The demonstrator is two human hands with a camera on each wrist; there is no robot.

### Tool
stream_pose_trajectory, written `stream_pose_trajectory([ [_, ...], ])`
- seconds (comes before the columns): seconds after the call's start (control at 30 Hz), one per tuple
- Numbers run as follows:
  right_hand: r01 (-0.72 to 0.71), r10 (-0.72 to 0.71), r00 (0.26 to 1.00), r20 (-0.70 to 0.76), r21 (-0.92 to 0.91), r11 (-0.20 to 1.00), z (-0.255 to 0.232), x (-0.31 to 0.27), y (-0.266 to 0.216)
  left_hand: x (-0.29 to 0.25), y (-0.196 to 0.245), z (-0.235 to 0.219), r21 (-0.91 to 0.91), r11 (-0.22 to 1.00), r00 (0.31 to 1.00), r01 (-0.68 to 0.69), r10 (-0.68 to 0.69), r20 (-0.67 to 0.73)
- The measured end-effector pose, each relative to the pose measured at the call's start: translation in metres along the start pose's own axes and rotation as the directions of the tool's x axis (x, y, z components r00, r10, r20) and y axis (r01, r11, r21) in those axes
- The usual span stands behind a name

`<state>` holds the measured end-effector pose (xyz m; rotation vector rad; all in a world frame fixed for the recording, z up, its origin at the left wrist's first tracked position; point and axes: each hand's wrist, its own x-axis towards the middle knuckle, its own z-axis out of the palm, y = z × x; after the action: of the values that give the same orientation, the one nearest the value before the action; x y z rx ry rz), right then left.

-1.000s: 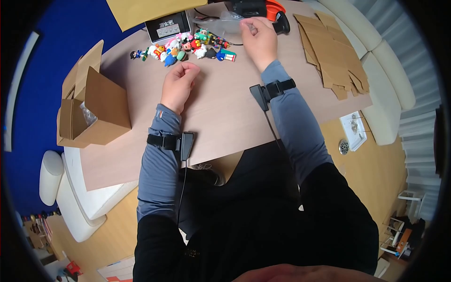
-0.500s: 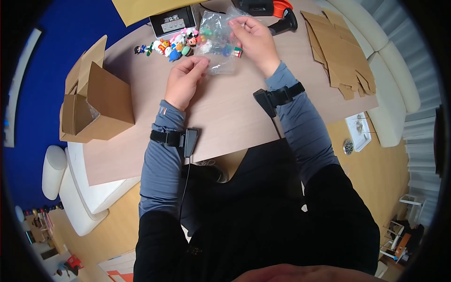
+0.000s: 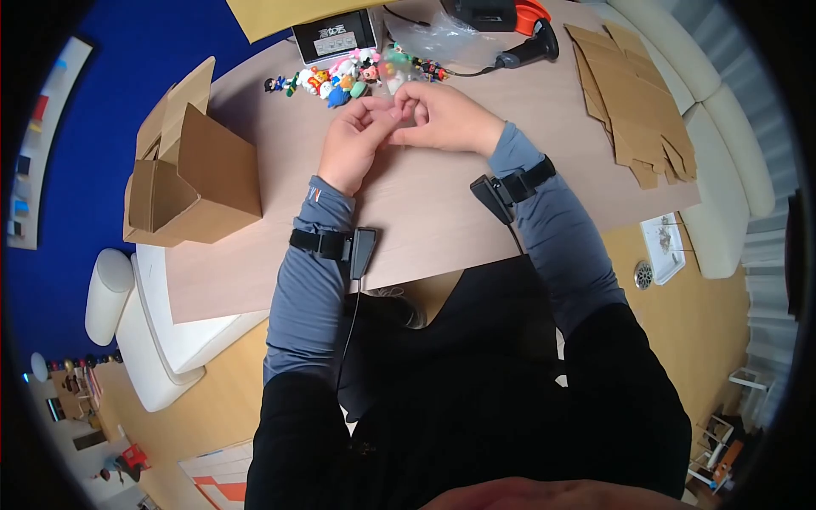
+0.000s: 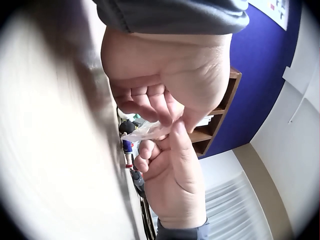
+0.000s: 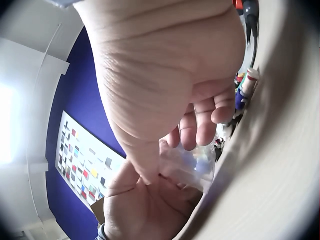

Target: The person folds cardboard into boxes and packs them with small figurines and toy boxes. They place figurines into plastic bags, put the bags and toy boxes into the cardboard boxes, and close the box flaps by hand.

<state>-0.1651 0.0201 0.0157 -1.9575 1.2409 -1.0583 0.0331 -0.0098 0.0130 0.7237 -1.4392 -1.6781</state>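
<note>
Both hands meet over the table's middle at the edge of a small clear plastic bag (image 3: 396, 70). My left hand (image 3: 350, 140) pinches the bag's edge between thumb and fingers. From the other side, my right hand (image 3: 446, 119) pinches it too, its thumb close to the left fingertips. In the left wrist view the thin film of the bag (image 4: 145, 132) stretches out from between the fingers. The right wrist view shows the bag (image 5: 192, 165) hanging below the curled fingers. Just beyond the hands lies a heap of small colourful toy figures (image 3: 342, 83), partly seen through the bag.
An open cardboard box (image 3: 217, 170) stands at the left. Behind the figures are a small screen device (image 3: 336, 38) and more clear plastic (image 3: 442, 41). A corded black handheld scanner (image 3: 531, 47) lies right of them. Flattened cardboard (image 3: 633, 102) covers the table's right side.
The right hand came back from the rear of the table with a plastic bag, which both hands then held spread. Now the hands have drawn together at the bag's edge.
</note>
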Motion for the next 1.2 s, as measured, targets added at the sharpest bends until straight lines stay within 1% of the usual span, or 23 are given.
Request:
stream_pose_trajectory([
  [0.03, 0.008, -0.008, 1.0, 0.01, 0.011, 1.0, 0.001, 0.0, 0.007, 0.001, -0.001, 0.0, -0.002, 1.0, 1.0, -0.001, 0.001, 0.001],
  [0.07, 0.008, -0.008, 1.0, 0.01, 0.009, 1.0, 0.0, 0.0, 0.005, 0.001, -0.002, -0.001, 0.046, 0.999, 0.999, -0.005, 0.004, 0.037],
  [0.1, -0.045, 0.044, 0.999, 0.012, 0.066, 0.997, -0.002, 0.001, 0.004, 0.001, -0.003, -0.003, 0.094, 0.996, 0.997, -0.01, 0.004, 0.071],
  [0.13, -0.098, 0.097, 0.995, 0.016, 0.123, 0.988, -0.002, 0.001, 0.002, 0.002, -0.004, -0.005, 0.094, 0.996, 0.997, -0.011, 0.004, 0.071],
  [0.17, -0.097, 0.096, 0.995, 0.015, 0.123, 0.988, -0.002, 0.001, 0.005, 0.002, -0.005, -0.006, 0.116, 0.993, 1.0, -0.015, 0.013, 0.023],
  [0.2, -0.086, 0.085, 0.996, 0.016, 0.183, 0.979, 0.0, 0.001, 0.008, 0.002, -0.006, -0.007, 0.139, 0.99, 0.999, -0.018, 0.021, -0.026],
  [0.23, -0.075, 0.073, 0.997, 0.016, 0.241, 0.968, 0.0, 0.002, 0.011, 0.003, -0.006, -0.008, 0.139, 0.99, 0.999, -0.018, 0.022, -0.025],
  [0.27, -0.074, 0.073, 0.997, 0.015, 0.24, 0.968, 0.0, 0.002, 0.009, 0.002, -0.005, -0.008, 0.13, 0.991, 0.999, -0.034, 0.037, -0.023],
  [0.3, -0.065, 0.065, 0.998, 0.005, 0.18, 0.982, -0.002, 0.001, 0.007, 0.002, -0.004, -0.007, 0.12, 0.991, 0.998, -0.05, 0.053, -0.022],
  [0.33, -0.055, 0.056, 0.998, -0.004, 0.117, 0.992, -0.003, 0.001, 0.005, 0.002, -0.003, -0.008, 0.119, 0.992, 0.998, -0.052, 0.055, -0.02],
  [0.37, -0.055, 0.056, 0.998, -0.004, 0.114, 0.992, -0.004, 0.002, 0.006, 0.002, -0.003, -0.01, 0.126, 0.991, 0.999, -0.033, 0.036, -0.028],
  [0.4, -0.058, 0.061, 0.998, -0.018, 0.118, 0.991, -0.004, 0.002, 0.007, 0.002, -0.003, -0.01, 0.134, 0.991, 0.999, -0.012, 0.017, -0.035],
  [0.53, -0.092, 0.098, 0.995, -0.035, 0.131, 0.987, -0.004, 0.005, 0.012, 0.003, -0.005, -0.011, 0.152, 0.988, 0.996, -0.016, 0.028, -0.079],
  [0.6, -0.083, 0.09, 0.995, -0.044, 0.149, 0.985, -0.002, 0.005, 0.012, 0.005, -0.009, -0.014, 0.089, 0.996, 0.997, -0.031, 0.037, -0.068],
  [0.77, -0.053, 0.064, 0.996, -0.063, 0.164, 0.985, -0.001, 0.006, 0.012, 0.005, -0.01, -0.012, 0.045, 0.998, 0.997, -0.043, 0.045, -0.058],
  [0.87, -0.04, 0.051, 0.997, -0.054, 0.182, 0.982, -0.001, 0.006, 0.012, 0.004, -0.008, -0.01, 0.031, 0.998, 0.998, -0.057, 0.058, -0.028],
  [0.97, -0.062, 0.073, 0.997, -0.039, 0.235, 0.97, 0.001, 0.007, 0.013, 0.002, -0.003, -0.008, 0.024, 0.998, 0.999, -0.05, 0.05, -0.006],
  [1.07, -0.026, 0.031, 0.999, -0.014, 0.238, 0.971, 0.0, 0.007, 0.013, 0.004, -0.005, -0.011, 0.017, 0.999, 1.0, -0.03, 0.03, -0.002],
  [1.13, -0.137, 0.12, 0.99, 0.075, 0.295, 0.946, -0.002, 0.005, 0.006, 0.006, -0.007, -0.013, 0.014, 1.0, 1.0, -0.017, 0.017, -0.001],
  [1.2, -0.11, 0.1, 0.994, 0.047, 0.295, 0.949, -0.001, 0.003, 0.0, 0.005, -0.007, -0.011, 0.008, 0.999, 0.999, -0.042, 0.042, -0.035],
])
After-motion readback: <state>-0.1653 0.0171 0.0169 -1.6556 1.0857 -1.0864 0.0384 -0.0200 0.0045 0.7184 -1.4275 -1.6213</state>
